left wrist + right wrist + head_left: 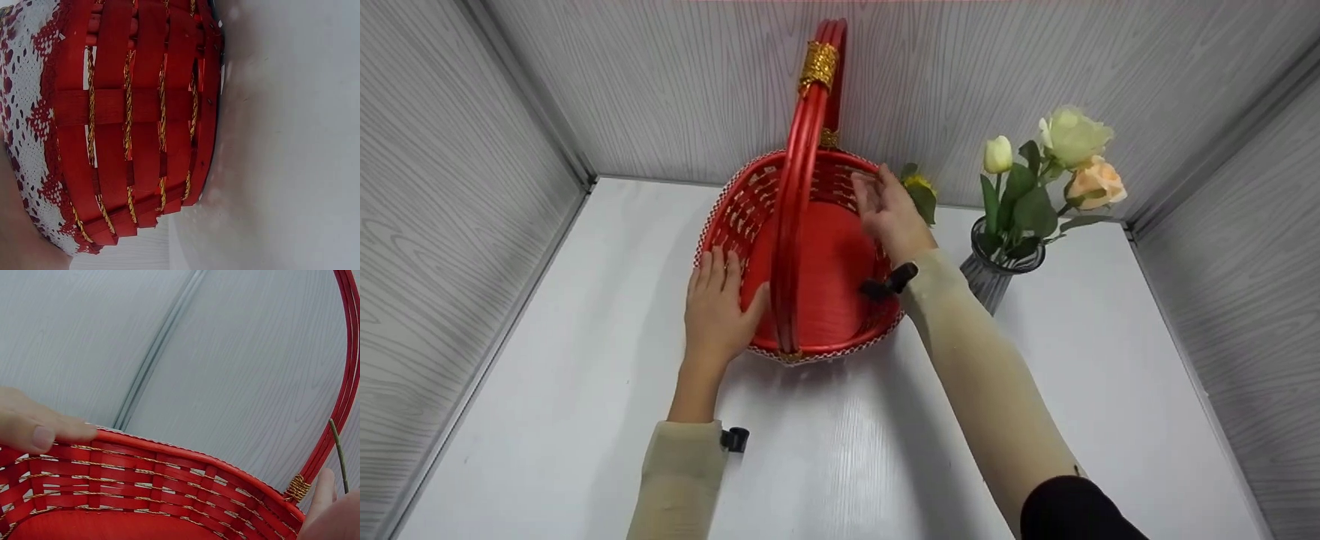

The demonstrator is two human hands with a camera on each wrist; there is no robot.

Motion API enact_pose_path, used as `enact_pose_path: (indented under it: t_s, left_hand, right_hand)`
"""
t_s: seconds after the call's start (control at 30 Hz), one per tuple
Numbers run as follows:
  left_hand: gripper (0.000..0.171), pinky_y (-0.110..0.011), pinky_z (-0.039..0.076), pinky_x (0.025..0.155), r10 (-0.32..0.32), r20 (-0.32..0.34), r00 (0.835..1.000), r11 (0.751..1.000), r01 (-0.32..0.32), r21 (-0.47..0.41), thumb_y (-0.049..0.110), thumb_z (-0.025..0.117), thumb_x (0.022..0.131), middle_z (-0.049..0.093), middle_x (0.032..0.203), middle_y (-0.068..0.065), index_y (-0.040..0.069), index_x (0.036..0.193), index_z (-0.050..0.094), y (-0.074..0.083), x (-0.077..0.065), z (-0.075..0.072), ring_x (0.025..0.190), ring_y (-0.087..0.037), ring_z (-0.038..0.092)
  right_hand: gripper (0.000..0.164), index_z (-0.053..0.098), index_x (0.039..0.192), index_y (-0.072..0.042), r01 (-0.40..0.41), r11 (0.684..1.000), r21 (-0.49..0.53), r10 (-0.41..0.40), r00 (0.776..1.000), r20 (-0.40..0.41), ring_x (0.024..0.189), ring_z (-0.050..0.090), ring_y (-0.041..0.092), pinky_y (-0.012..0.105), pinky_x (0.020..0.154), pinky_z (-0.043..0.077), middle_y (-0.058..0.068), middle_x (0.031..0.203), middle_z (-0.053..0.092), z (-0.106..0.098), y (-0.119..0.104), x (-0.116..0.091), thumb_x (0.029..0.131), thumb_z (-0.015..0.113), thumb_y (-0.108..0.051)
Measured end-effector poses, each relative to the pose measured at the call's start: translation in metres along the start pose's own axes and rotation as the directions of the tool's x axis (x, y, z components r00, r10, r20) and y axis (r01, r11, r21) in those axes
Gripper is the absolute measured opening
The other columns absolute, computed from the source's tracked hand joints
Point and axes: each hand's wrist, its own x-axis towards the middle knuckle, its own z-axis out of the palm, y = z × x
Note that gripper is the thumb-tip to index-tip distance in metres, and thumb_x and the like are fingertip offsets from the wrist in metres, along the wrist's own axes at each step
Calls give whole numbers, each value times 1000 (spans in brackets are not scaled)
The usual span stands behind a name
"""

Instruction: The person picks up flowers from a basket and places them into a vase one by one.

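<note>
A red woven basket (825, 277) with a tall arched handle (791, 195) stands on the white table. My left hand (712, 311) rests on its left rim with the fingers straight and the thumb spread toward the inside. White and red lace trim (34, 129) lines the rim's outside. Over the right rim is my right hand (900, 225), its fingers bent. It holds a yellow artificial sunflower (917, 182), whose bloom shows behind the knuckles. A bare green stem end (339, 453) sticks up past the fingers; the palm hides the rest.
To the right of the basket, a dark wire-ribbed vase (990, 274) holds a tulip (998, 155), a pale rose (1075, 136) and a peach rose (1096, 184). Grey wood-grain panels (675, 90) enclose the table at the back and sides.
</note>
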Motion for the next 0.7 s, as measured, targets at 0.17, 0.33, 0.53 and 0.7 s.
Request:
enact_pose_path:
  t_s: [0.17,0.33,0.53,0.7]
  left_hand:
    - [86,-51,3,131,6,9,1000,1000,-6,1,58,44,107,19,173,-25,-4,164,29,1,0,1,163,-40,8]
    - [86,-52,4,131,12,1,1000,1000,-12,4,57,44,107,21,172,-26,-5,164,29,-1,0,0,162,-41,8]
    - [85,-52,5,131,11,-7,1000,1000,-11,4,57,44,107,22,172,-26,-5,164,30,-1,-1,0,162,-40,10]
    - [84,-52,5,131,21,-22,1000,1000,-21,3,56,45,107,23,171,-27,-5,163,32,-3,0,1,162,-41,11]
  right_hand:
    - [28,75,129,-6,-1,999,40,2,999,-40,115,72,17,28,95,58,14,107,76,1,-10,3,102,71,-10]
    - [13,74,99,1,5,997,74,0,997,-75,98,75,14,26,91,59,16,75,70,-4,-17,8,101,72,-13]
    - [27,67,87,2,-20,990,137,30,997,-72,62,65,22,29,78,64,15,71,66,-16,-23,11,106,67,-18]
    - [34,63,83,4,-18,990,143,27,998,-64,61,63,22,32,62,62,15,70,65,-21,-25,13,109,61,-17]
